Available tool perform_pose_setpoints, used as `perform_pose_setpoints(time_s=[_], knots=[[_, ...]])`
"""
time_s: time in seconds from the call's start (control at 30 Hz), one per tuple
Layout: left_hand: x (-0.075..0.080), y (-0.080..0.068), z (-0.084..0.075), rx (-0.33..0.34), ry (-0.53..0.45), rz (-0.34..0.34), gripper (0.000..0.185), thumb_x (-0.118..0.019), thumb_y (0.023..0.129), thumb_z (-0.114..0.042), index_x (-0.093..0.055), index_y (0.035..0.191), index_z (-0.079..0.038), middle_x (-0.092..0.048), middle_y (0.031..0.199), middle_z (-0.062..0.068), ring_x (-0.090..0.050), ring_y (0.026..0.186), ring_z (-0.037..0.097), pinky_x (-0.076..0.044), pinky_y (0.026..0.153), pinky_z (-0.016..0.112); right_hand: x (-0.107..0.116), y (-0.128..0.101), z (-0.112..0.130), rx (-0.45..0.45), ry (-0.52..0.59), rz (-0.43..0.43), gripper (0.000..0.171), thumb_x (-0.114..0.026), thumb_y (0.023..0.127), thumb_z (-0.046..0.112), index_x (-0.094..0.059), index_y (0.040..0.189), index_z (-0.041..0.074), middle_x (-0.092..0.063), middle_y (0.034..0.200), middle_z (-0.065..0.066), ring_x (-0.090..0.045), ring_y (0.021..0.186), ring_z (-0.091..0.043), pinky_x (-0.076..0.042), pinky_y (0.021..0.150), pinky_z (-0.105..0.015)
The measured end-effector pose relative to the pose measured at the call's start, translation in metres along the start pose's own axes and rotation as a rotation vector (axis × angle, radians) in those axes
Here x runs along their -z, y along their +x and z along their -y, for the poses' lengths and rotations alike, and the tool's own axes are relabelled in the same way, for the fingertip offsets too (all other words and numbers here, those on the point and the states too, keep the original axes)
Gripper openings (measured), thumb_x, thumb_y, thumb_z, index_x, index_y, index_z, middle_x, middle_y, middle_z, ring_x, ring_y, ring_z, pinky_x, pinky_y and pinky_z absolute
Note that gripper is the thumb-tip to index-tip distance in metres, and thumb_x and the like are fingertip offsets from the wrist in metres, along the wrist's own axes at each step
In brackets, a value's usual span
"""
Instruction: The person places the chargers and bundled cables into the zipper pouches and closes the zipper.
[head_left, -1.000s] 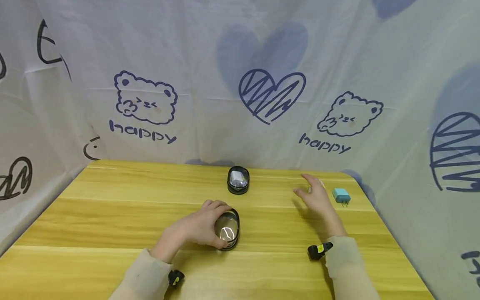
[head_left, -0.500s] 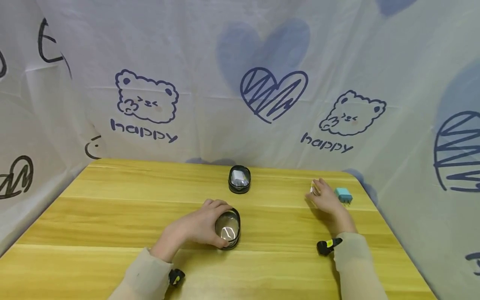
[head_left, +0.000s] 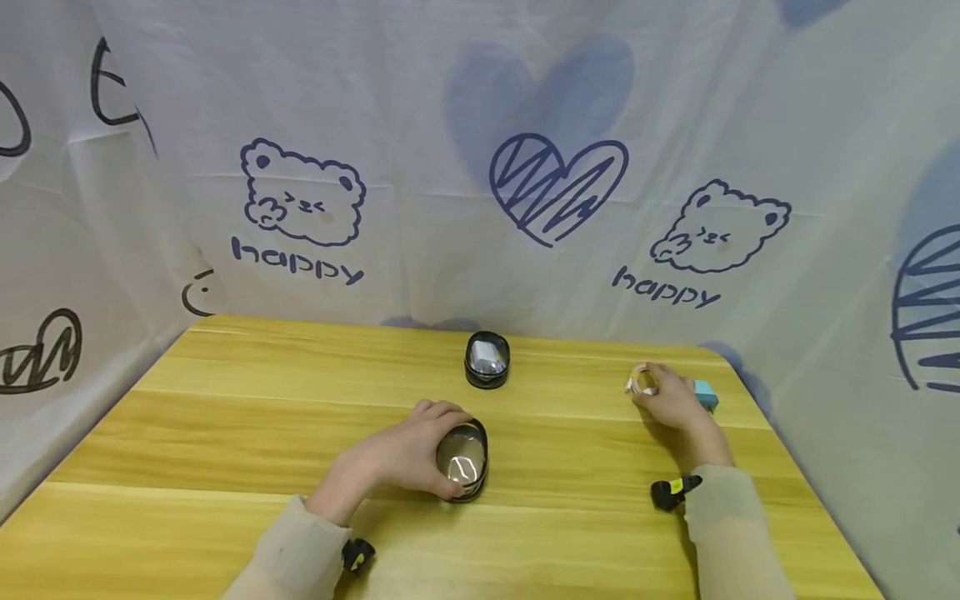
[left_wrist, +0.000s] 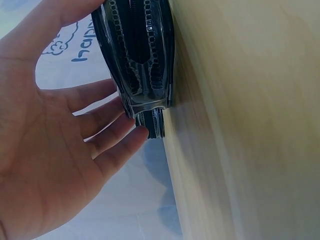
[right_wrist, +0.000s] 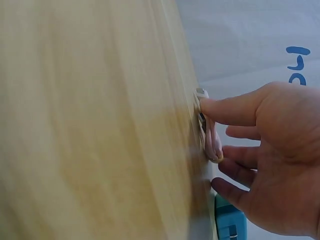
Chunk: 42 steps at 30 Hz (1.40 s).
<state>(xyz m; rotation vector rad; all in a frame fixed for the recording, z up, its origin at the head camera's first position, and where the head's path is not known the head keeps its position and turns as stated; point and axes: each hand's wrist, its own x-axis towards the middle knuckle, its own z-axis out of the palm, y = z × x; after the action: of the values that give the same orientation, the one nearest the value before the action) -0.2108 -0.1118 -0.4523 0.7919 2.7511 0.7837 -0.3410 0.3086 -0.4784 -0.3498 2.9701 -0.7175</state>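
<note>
Left of centre on the near part of the tabletop, the left hand reaches round a small rounded case, thumb at its near end and fingers along its far end. The case has a clear window on top with a bright streak of glare, edged by a black rim; from the left wrist its side shows a black zip between two stitched-looking bands, under shiny clear plastic. Well apart, toward the far right, the right hand pinches a pale pinkish-white cable coiled in a small loop, its thumb by a metal-looking tip; the loop lies low against the tabletop. Just beside that hand sits a teal block, partly hidden by it, lighter on top and darker on the side. Farther back, beyond the first case, a second case of similar shape rests near the back edge, its window silvery. Both wrists wear black devices below pale sleeves. Behind everything hangs white cloth printed with bears, hearts and "happy".
</note>
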Motion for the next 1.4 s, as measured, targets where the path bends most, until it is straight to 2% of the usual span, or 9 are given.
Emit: perform_pose_setpoints(time_s=[0.13,0.27,0.43,0.5,0.6,0.83,1.07,1.3,1.4], knots=[[0.001,-0.001,-0.001,0.007,-0.011,-0.003,0.096,-0.092,0.071,-0.036,-0.050,0.151,-0.005,-0.049,0.151,0.008,-0.042,0.132,0.026,-0.050,0.104,0.049,0.000,0.000,0.003,0.045,-0.004,-0.034,0.049,-0.071,0.097,0.018,-0.054,0.133,-0.011,-0.051,0.139,-0.039,-0.045,0.123,-0.057,-0.036,0.105,-0.069],[0.002,-0.001,-0.002,0.010,-0.020,-0.007,0.097,-0.093,0.071,-0.037,-0.050,0.152,-0.004,-0.050,0.150,0.008,-0.044,0.131,0.026,-0.050,0.104,0.050,-0.001,0.000,0.008,0.038,0.049,0.008,0.073,-0.080,0.090,0.021,-0.047,0.142,-0.017,-0.051,0.137,-0.041,-0.050,0.123,-0.052,-0.043,0.105,-0.065],[0.003,-0.001,-0.001,0.009,-0.018,-0.010,0.097,-0.094,0.071,-0.039,-0.050,0.151,-0.004,-0.051,0.149,0.009,-0.044,0.130,0.027,-0.050,0.105,0.050,-0.004,-0.001,0.017,-0.018,0.054,0.055,0.088,-0.087,0.084,0.035,-0.047,0.141,-0.019,-0.056,0.117,-0.035,-0.054,0.104,-0.041,-0.048,0.090,-0.051],[0.003,-0.001,-0.001,0.009,-0.020,-0.009,0.097,-0.094,0.072,-0.038,-0.050,0.151,-0.004,-0.051,0.149,0.009,-0.044,0.130,0.027,-0.050,0.105,0.050,-0.005,-0.004,0.021,-0.053,0.077,0.069,0.090,-0.088,0.083,0.038,-0.048,0.141,-0.018,-0.057,0.116,-0.033,-0.051,0.100,-0.037,-0.046,0.087,-0.048],[0.002,-0.001,0.000,0.008,-0.014,-0.006,0.097,-0.094,0.072,-0.039,-0.049,0.152,-0.004,-0.051,0.149,0.009,-0.044,0.130,0.027,-0.050,0.105,0.050,-0.007,-0.008,0.026,-0.080,0.140,0.068,0.095,-0.089,0.082,0.036,-0.045,0.145,-0.019,-0.058,0.134,-0.035,-0.053,0.109,-0.035,-0.048,0.096,-0.047],[0.002,-0.002,0.000,0.010,0.004,-0.010,0.097,-0.092,0.072,-0.038,-0.049,0.152,-0.005,-0.050,0.147,0.010,-0.044,0.130,0.029,-0.050,0.104,0.051,-0.012,-0.011,0.039,-0.028,0.212,0.018,0.065,-0.091,0.079,0.033,-0.067,0.125,-0.007,-0.068,0.104,-0.017,-0.053,0.085,-0.024,-0.046,0.077,-0.034],[0.002,-0.003,0.001,0.015,-0.002,-0.019,0.099,-0.091,0.071,-0.034,-0.046,0.154,-0.004,-0.049,0.145,0.013,-0.045,0.130,0.031,-0.050,0.104,0.052,-0.015,-0.008,0.065,0.110,0.218,-0.020,0.067,-0.093,0.077,0.031,-0.067,0.128,-0.004,-0.071,0.111,-0.018,-0.063,0.090,-0.024,-0.054,0.077,-0.035],[0.004,-0.002,-0.001,0.013,0.007,-0.007,0.097,-0.091,0.073,-0.037,-0.046,0.158,-0.025,-0.048,0.143,0.015,-0.046,0.125,0.031,-0.053,0.095,0.052,-0.022,-0.012,0.096,0.144,0.272,-0.030,0.077,-0.094,0.077,0.028,-0.061,0.139,-0.003,-0.063,0.127,-0.023,-0.064,0.101,-0.030,-0.056,0.084,-0.038],[0.005,-0.002,-0.001,0.006,0.007,-0.007,0.093,-0.091,0.074,-0.036,-0.049,0.156,-0.026,-0.048,0.141,0.016,-0.047,0.122,0.030,-0.054,0.092,0.050,-0.025,-0.015,0.108,0.150,0.283,-0.035,0.079,-0.095,0.076,0.028,-0.061,0.140,-0.002,-0.057,0.130,-0.023,-0.062,0.104,-0.031,-0.056,0.089,-0.040]])
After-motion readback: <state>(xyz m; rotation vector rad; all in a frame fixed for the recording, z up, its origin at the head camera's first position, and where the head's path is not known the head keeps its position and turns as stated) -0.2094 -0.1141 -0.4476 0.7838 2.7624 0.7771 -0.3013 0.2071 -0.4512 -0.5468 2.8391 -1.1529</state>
